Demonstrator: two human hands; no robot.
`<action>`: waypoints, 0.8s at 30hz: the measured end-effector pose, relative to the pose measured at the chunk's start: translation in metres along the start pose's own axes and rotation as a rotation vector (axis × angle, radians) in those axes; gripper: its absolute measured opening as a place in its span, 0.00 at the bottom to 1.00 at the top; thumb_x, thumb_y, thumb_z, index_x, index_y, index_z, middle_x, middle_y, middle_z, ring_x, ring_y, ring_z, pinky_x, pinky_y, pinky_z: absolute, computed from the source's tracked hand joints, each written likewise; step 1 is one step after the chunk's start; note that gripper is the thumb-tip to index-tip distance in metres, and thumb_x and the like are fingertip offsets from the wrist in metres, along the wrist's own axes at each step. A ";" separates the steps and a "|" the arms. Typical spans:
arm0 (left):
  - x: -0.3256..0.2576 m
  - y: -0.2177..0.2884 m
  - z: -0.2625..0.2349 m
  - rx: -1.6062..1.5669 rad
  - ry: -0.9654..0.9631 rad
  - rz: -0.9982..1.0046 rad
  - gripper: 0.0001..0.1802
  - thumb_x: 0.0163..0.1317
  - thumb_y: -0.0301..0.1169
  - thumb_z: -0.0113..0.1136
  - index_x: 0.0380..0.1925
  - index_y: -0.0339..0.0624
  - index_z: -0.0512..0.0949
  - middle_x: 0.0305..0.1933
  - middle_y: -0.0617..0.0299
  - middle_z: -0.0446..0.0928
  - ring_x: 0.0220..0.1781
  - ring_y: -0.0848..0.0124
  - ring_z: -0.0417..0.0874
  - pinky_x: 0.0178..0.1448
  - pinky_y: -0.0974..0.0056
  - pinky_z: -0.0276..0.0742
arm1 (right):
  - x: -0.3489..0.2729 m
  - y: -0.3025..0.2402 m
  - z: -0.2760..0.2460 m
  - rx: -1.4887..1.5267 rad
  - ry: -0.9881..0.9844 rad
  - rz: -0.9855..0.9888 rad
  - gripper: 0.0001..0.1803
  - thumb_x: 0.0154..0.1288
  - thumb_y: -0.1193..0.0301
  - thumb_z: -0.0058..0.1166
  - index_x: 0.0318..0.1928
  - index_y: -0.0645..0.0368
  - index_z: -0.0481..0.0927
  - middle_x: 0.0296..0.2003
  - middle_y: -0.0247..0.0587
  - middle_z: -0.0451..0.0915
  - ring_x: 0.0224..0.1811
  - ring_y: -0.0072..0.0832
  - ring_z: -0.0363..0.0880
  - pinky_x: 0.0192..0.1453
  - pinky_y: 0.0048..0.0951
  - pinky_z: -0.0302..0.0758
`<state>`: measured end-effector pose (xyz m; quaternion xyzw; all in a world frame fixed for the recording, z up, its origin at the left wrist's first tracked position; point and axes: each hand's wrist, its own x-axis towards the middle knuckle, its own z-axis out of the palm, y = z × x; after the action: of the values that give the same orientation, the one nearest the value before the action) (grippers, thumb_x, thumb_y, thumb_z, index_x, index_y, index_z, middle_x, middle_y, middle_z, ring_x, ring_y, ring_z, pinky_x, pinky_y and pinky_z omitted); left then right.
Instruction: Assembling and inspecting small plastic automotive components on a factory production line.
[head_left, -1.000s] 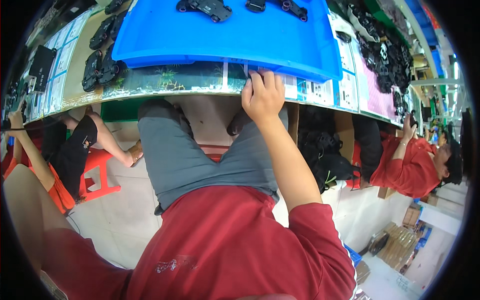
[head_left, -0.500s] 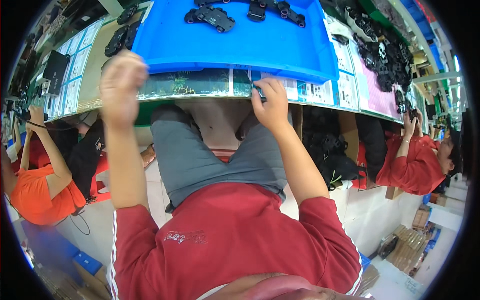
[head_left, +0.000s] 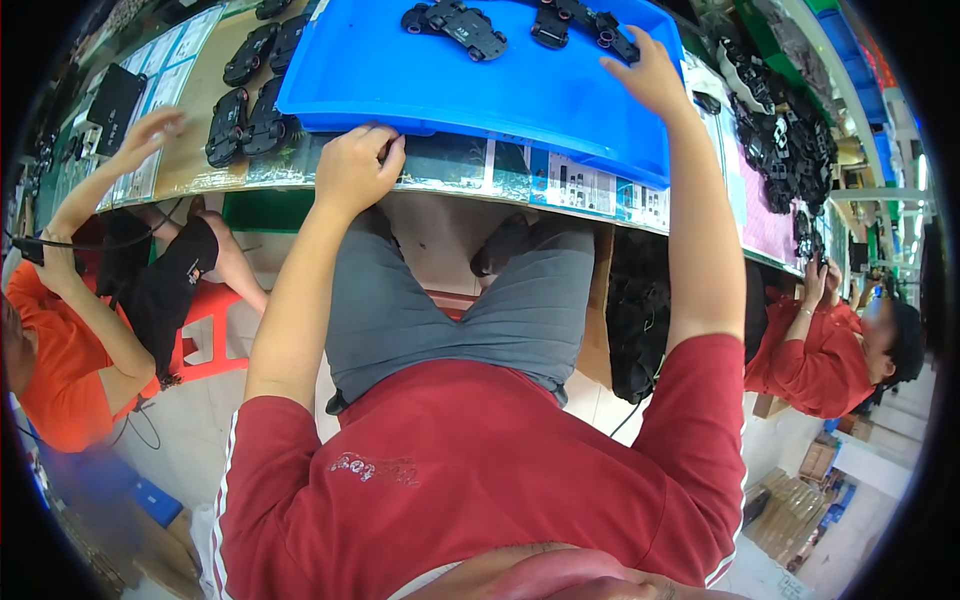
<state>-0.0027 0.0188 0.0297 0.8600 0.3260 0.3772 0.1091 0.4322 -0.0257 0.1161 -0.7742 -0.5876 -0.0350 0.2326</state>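
One blue tray (head_left: pixel 500 95) and, left of it, five black car-shaped parts (head_left: pixel 228 127)

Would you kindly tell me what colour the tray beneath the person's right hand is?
The tray is bright blue, seen best in the head view.

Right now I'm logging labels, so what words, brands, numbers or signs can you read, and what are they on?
No text is clear enough to quote.
Dark red shirt: pale, patchy chest print, not clearly legible.
Black box at left: white marking, too small to read.
Black car-shaped piece in the blue tray: pale marking, too small.
Printed sheet at the tray's near side: any lettering is too small.
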 end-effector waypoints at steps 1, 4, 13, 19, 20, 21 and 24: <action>0.001 -0.002 -0.001 0.001 -0.008 0.000 0.07 0.63 0.32 0.67 0.31 0.41 0.85 0.27 0.56 0.82 0.28 0.55 0.84 0.34 0.54 0.78 | 0.023 0.017 0.009 -0.025 -0.062 0.096 0.48 0.61 0.51 0.70 0.76 0.57 0.66 0.70 0.63 0.69 0.71 0.56 0.72 0.73 0.47 0.72; -0.001 -0.008 -0.001 0.001 -0.020 0.005 0.06 0.62 0.31 0.67 0.31 0.41 0.85 0.28 0.56 0.83 0.28 0.55 0.85 0.34 0.54 0.79 | 0.062 0.039 0.035 -0.085 0.001 0.005 0.51 0.56 0.53 0.75 0.76 0.59 0.66 0.72 0.63 0.66 0.72 0.55 0.71 0.74 0.46 0.71; -0.003 -0.010 -0.001 0.001 -0.020 -0.011 0.05 0.62 0.31 0.66 0.32 0.42 0.85 0.31 0.54 0.83 0.31 0.52 0.85 0.36 0.51 0.80 | 0.066 0.019 0.039 -0.119 -0.104 -0.098 0.42 0.57 0.63 0.76 0.72 0.51 0.73 0.64 0.57 0.73 0.63 0.50 0.78 0.70 0.43 0.76; -0.004 -0.006 0.002 -0.026 0.000 -0.028 0.06 0.62 0.34 0.65 0.33 0.44 0.85 0.34 0.54 0.85 0.33 0.51 0.86 0.38 0.50 0.82 | -0.039 -0.011 -0.025 0.390 0.029 0.041 0.37 0.60 0.61 0.77 0.67 0.58 0.76 0.57 0.50 0.80 0.43 0.34 0.87 0.50 0.34 0.82; -0.004 -0.007 0.001 -0.022 0.005 -0.011 0.06 0.62 0.33 0.66 0.32 0.43 0.85 0.32 0.55 0.84 0.32 0.53 0.86 0.37 0.52 0.81 | -0.054 0.001 -0.027 0.414 0.011 0.069 0.37 0.60 0.62 0.77 0.66 0.59 0.76 0.57 0.49 0.80 0.45 0.34 0.87 0.51 0.35 0.82; -0.004 -0.007 0.001 -0.017 0.010 0.005 0.06 0.63 0.32 0.66 0.32 0.42 0.85 0.31 0.56 0.83 0.30 0.54 0.85 0.35 0.54 0.80 | -0.068 0.011 -0.028 0.438 -0.007 0.097 0.36 0.60 0.63 0.77 0.66 0.59 0.77 0.57 0.49 0.81 0.47 0.34 0.87 0.52 0.35 0.82; -0.004 -0.008 0.001 -0.004 0.014 0.034 0.05 0.63 0.31 0.66 0.32 0.41 0.84 0.30 0.57 0.83 0.29 0.56 0.85 0.34 0.56 0.79 | -0.096 0.017 -0.035 0.120 -0.018 0.053 0.35 0.57 0.65 0.77 0.64 0.59 0.78 0.55 0.51 0.82 0.56 0.42 0.84 0.61 0.38 0.79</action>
<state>-0.0074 0.0223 0.0231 0.8625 0.3113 0.3858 0.1021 0.4260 -0.1286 0.1102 -0.7745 -0.5698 0.0135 0.2744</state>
